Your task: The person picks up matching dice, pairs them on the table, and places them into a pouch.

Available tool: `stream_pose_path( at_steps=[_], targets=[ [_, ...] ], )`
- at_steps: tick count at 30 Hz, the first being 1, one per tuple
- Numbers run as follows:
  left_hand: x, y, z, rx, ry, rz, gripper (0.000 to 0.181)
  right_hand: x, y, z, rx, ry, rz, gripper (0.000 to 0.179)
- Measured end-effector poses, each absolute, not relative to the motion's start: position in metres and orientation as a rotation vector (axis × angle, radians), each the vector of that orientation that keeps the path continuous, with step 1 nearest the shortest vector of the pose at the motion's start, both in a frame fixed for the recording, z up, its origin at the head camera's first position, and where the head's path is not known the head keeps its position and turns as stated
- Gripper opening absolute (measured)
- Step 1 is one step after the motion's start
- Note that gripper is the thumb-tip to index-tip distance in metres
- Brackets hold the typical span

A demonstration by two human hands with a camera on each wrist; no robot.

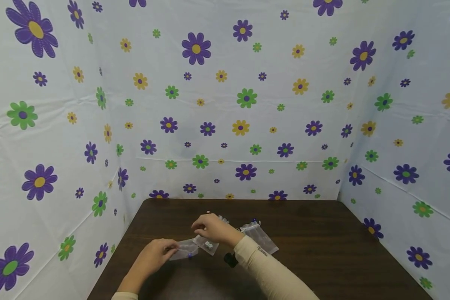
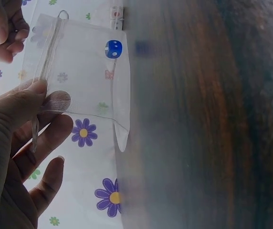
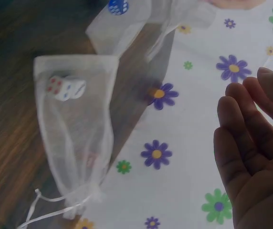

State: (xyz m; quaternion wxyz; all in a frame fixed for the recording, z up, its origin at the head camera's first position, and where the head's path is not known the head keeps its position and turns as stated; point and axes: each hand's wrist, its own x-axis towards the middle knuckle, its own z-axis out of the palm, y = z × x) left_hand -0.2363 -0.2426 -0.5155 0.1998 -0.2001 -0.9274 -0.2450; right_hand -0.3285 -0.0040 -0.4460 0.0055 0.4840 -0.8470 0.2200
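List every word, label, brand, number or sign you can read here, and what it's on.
Readable words, brands or numerals: none.
Right sleeve: dark marking, too small and blurred to read.
Blue die: white pips, no lettering visible.
White dice: red and blue pips.

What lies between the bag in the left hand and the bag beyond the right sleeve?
In the head view: a bag of white dice, the right forearm crossing the gap, and a black object beside the sleeve.
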Motion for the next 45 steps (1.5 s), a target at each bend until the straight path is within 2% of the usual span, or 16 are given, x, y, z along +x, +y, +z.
stream_pose_path(
  at_steps=[4, 11, 15, 24, 29, 45],
  targets=[
    [-0.235, -0.244, -0.516, -0.559, -2.599, -0.68, 0.007, -0.335, 0.002, -0.45, 1.46, -2.677, 0.76, 0.018],
    [-0.234, -0.244, -0.514, -0.544, -2.605, -0.688, 0.002, -0.357, 0.02, -0.458, 1.325, -2.687, 1.013, 0.017],
    [-0.234, -0.244, -0.515, -0.544, -2.591, -0.681, 0.008, -0.373, 0.033, -0.466, 1.246, -2.653, 1.003, 0.017],
    [-0.234, -0.247, -0.519, -0.549, -2.585, -0.679, 0.003, -0.393, 0.061, -0.483, 1.156, -2.628, 0.97, 0.015],
    [-0.234, -0.247, -0.519, -0.535, -2.606, -0.7, 0.006, -0.401, 0.075, -0.489, 1.082, -2.635, 0.972, 0.016],
    [-0.233, -0.247, -0.52, -0.518, -2.587, -0.671, 0.011, -0.442, 0.128, -0.521, 0.633, -2.732, 1.133, 0.021]
  ],
)
